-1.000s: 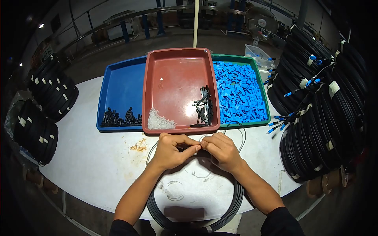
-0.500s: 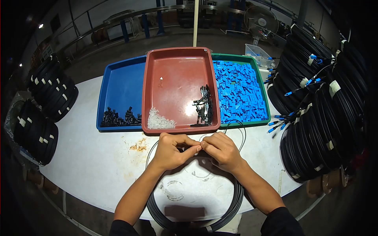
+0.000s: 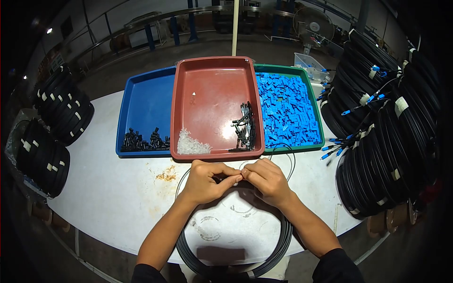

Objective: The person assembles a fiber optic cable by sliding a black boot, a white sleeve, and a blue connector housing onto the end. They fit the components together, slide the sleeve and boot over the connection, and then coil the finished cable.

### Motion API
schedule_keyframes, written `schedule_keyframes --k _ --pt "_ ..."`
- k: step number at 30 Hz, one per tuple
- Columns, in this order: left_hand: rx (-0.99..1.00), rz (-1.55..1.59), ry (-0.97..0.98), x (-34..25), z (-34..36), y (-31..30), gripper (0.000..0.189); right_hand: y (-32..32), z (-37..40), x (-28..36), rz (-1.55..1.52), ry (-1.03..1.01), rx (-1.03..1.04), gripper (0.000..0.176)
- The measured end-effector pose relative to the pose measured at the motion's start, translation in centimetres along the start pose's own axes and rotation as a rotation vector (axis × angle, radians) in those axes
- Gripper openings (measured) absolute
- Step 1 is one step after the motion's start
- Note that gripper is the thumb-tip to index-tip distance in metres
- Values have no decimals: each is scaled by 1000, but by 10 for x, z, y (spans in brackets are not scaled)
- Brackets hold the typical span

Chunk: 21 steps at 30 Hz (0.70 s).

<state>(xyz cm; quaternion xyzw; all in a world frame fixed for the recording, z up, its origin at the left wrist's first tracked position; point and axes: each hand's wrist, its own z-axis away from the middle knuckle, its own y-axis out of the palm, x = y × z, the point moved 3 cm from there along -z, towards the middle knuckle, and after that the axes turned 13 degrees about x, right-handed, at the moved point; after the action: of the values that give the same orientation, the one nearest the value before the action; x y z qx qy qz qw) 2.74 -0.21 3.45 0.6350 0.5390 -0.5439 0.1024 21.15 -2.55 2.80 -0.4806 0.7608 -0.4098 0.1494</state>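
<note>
My left hand [image 3: 210,181] and right hand [image 3: 268,181] meet with fingertips pinched together; the small part between them is too hidden to identify. The black cable coil [image 3: 282,240] lies beneath my forearms on the tabletop [image 3: 104,188]. Beyond it, the red tray [image 3: 214,94] sits between the blue tray [image 3: 148,101] and green tray [image 3: 317,101].

The person is wearing a dark, near-black top, its plain cloth left sleeve [image 3: 148,273] and matching right sleeve [image 3: 338,267] ending near the elbows. The left hand [image 3: 207,183] and right hand [image 3: 268,180] are showing bare, while pale, cream-coloured cloth [image 3: 279,271] is covering the lap.
</note>
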Motion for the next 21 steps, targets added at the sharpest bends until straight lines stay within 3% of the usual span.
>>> schedule_keyframes --k 2,4,5,9,11,12,14,15,17,18,20,21 --pt "10 -9 43 4 0 0 12 -2 1 1 -25 23 13 14" --pt "129 -711 524 -7 3 6 20 11 7 -11 -652 555 181 8" --pt "128 -817 556 -11 4 7 24 15 9 -15 -711 581 198 6" --pt "50 -450 345 -1 1 -3 21 9 1 -7 -513 415 100 7" --pt "26 -291 241 3 1 -2 19 2 -3 -3 -172 108 10 12" --pt "5 -134 135 7 1 -2 17 0 -3 -3 -171 107 11 12" --pt "10 -121 113 2 0 -1 14 -4 -4 3 -21 26 26 16" --pt "31 -229 237 -1 0 0 16 -3 -2 3 -21 27 24 16" --pt "79 -589 492 -9 3 3 20 10 7 -10 -452 433 119 15" --pt "81 -588 493 -6 3 2 20 11 8 -10 -452 434 117 15" --pt "94 -682 538 1 4 3 22 16 8 -14 -741 539 94 15" --pt "88 -561 457 -3 2 0 18 11 3 -9 -679 496 114 16"
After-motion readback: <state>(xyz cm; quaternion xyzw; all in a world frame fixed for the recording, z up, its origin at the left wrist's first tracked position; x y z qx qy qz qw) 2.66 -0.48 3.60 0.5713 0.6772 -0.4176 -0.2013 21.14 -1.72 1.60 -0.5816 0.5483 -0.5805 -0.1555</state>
